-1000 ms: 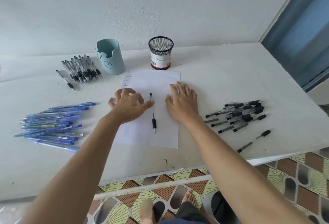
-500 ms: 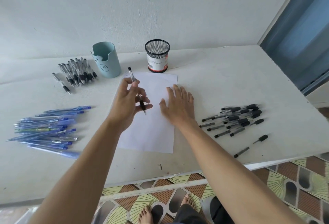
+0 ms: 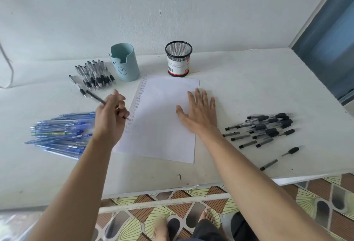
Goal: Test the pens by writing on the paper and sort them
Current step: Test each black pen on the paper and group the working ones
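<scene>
Grips pen (image 3: 95, 98) in left hand (image 3: 111, 120), tip at paper (image 3: 162, 135) left edge; presses right hand (image 3: 199, 114) flat on it, fingers spread.

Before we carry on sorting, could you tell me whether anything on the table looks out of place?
A stray pen and a second pen lie apart from the right pile, nearer the table edge. A dark bit lies before the paper; I cannot tell what it is.

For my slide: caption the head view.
Left hand holds a pen to the paper; right hand lies flat on it.
</scene>
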### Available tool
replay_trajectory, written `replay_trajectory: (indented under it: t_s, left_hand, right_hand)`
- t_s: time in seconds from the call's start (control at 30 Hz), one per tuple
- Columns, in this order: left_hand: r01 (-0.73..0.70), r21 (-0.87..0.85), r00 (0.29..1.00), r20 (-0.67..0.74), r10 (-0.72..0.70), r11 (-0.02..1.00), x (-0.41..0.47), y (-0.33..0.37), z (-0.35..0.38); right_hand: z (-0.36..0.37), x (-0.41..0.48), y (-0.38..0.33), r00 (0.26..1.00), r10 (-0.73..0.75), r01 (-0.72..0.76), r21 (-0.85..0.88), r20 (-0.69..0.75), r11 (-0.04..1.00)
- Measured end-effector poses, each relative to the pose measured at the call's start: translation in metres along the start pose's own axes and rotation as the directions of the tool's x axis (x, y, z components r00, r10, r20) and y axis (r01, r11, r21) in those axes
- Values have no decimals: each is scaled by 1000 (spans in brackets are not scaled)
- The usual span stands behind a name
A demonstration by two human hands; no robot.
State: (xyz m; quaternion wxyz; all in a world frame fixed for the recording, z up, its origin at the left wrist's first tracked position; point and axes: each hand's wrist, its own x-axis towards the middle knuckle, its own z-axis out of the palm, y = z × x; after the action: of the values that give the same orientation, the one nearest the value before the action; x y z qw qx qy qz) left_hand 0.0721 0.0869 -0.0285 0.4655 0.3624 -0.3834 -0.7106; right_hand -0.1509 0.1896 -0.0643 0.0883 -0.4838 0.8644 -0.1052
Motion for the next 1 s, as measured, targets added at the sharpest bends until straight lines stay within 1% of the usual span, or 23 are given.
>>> replay_trajectory:
  t_s: [0.03, 0.07, 0.13, 0.2, 0.27, 0.33, 0.4, 0.43, 0.5, 0.53, 0.6, 0.63, 0.67, 1.0]
  left_hand:
    - [-52, 98, 998, -39, 56, 994, 1, -3, -6]
    - [-83, 161, 993, -71, 95, 983, 3, -6, -12]
    - [-90, 200, 988, -107, 114, 976, 1, -8, -20]
    - [-120, 259, 982, -110, 153, 958, -1, -7, -25]
    - [-148, 397, 976, -89, 199, 906, -4, -6, -28]
    - [-161, 533, 972, -60, 227, 830, -8, -6, -30]
    - [-148, 658, 969, -52, 241, 739, -11, -7, -32]
    - [-136, 688, 968, -62, 244, 712, -12, -7, -32]
    - [-110, 698, 965, -95, 244, 708, -15, -7, -31]
    - [-101, 724, 963, -102, 251, 683, -15, -7, -31]
    - [-114, 816, 955, -68, 290, 566, -16, -6, -32]
    - [-127, 843, 952, -43, 302, 522, -16, -6, -32]
    - [-136, 852, 952, -29, 304, 506, -17, -5, -31]
    - [-163, 887, 945, 14, 325, 433, -15, -7, -30]
  right_hand:
    - [0, 0, 0, 1000, 0, 0, -7, -1, 1000]
    - [1, 0, 0, 1000, 0, 0, -11, -2, 1000]
    - [1, 0, 0, 1000, 2, -2, -15, -4, 1000]
    - [1, 0, 0, 1000, 4, -4, -21, -1, 1000]
    - [1, 0, 0, 1000, 5, -5, -25, 2, 1000]
    - [1, 0, 0, 1000, 8, -7, -30, 1, 1000]
    - [1, 0, 0, 1000, 11, -11, -32, 6, 999]
    - [1, 0, 0, 1000, 13, -13, -32, 10, 999]
    - [1, 1, 0, 1000, 15, -15, -32, 14, 999]
    - [1, 1, 0, 1000, 15, -15, -32, 14, 999]
    - [1, 1, 0, 1000, 17, -16, -34, 16, 999]
    - [1, 1, 0, 1000, 18, -17, -35, 18, 999]
    - [1, 1, 0, 1000, 18, -17, -35, 17, 999]
    - [2, 1, 0, 1000, 21, -21, -36, 10, 999]
